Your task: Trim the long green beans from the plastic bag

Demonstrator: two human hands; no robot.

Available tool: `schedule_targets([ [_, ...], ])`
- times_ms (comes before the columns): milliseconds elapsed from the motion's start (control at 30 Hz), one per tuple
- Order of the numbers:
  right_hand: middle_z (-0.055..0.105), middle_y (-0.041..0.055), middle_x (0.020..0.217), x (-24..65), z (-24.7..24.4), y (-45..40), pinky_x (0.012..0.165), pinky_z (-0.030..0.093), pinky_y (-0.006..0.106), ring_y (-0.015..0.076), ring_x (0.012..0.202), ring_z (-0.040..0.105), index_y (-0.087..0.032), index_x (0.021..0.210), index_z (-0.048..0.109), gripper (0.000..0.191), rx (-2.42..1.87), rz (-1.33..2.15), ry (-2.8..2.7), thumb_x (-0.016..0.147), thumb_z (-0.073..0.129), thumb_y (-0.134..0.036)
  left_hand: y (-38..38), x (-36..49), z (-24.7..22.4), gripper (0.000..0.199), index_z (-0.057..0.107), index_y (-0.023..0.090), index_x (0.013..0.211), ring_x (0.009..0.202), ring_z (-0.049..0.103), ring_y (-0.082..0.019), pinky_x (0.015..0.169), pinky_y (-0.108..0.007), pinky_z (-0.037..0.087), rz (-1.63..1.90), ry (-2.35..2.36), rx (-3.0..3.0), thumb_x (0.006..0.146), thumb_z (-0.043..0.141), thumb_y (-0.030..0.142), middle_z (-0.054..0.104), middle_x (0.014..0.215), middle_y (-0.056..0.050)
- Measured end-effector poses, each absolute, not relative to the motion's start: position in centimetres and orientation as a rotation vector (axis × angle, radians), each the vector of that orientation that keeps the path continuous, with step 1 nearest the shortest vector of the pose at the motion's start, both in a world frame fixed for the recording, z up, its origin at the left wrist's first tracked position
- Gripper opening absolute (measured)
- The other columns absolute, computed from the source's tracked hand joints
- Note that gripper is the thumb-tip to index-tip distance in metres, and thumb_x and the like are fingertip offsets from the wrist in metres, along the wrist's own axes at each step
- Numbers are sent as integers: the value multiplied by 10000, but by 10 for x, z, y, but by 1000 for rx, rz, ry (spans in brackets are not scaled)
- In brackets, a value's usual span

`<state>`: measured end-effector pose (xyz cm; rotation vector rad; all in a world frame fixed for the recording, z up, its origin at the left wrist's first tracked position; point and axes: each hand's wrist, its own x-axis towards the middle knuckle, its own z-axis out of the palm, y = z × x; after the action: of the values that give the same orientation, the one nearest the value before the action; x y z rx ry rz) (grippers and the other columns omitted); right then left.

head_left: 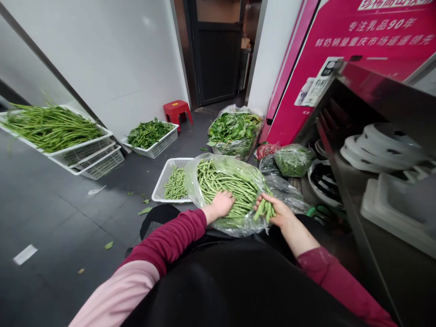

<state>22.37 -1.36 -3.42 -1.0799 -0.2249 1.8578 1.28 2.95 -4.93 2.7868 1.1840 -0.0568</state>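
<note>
One bean bunch (265, 210) in right hand (277, 210), fingers curled round it. Left hand (223, 203) on bagged beans (238, 188); grip unclear.

I can't tell whether my left hand (223, 203) grips any beans (238, 193); its fingertips are partly lost among them. The bunch of beans (265, 210) covers part of my right hand (279, 211). The clear bag (192, 184) hides the right side of the near white basket (159, 184). The left edge crops the stacked baskets (85, 152); the pale shelf items (384, 147) on the right are blurred.
</note>
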Motion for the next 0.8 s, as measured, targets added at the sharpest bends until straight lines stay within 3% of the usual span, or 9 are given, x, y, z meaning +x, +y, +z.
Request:
schedule_targets([
  [133, 564, -29, 535, 219, -33, -25, 589, 506, 283, 110, 498, 570, -166, 644, 519, 102, -1066, 1901, -287, 673, 616, -168, 36, 18, -49, 168, 555, 136, 848, 899, 501, -233, 775, -360, 391, -5, 1205, 2726, 725, 534, 249, 556, 898, -107],
  [333, 474, -61, 489, 208, -24, -28, 498, 452, 254, 83, 430, 490, -168, 637, 485, 196, -955, 1911, -520, 647, 666, -244, 66, -6, -6, 134, 518, 138, 870, 784, 524, -157, 729, -275, 420, 448, 1237, 2508, 780, 457, 216, 567, 849, -61],
  [633, 527, -28, 530, 188, 27, -12, 445, 421, 253, 125, 450, 519, -176, 800, 547, 284, -1044, 1218, -768, 597, 692, -310, 49, 5, 25, 213, 508, 154, 954, 834, 502, -159, 758, -276, 420, 548, 1011, 2649, 774, 499, 266, 530, 890, -57],
  [800, 531, -30, 515, 201, 37, -12, 433, 404, 262, 132, 430, 514, -185, 780, 551, 254, -1102, 1148, -785, 602, 680, -312, 44, 5, 29, 189, 512, 151, 927, 809, 506, -152, 746, -268, 422, 510, 948, 2670, 778, 496, 265, 531, 877, -54],
])
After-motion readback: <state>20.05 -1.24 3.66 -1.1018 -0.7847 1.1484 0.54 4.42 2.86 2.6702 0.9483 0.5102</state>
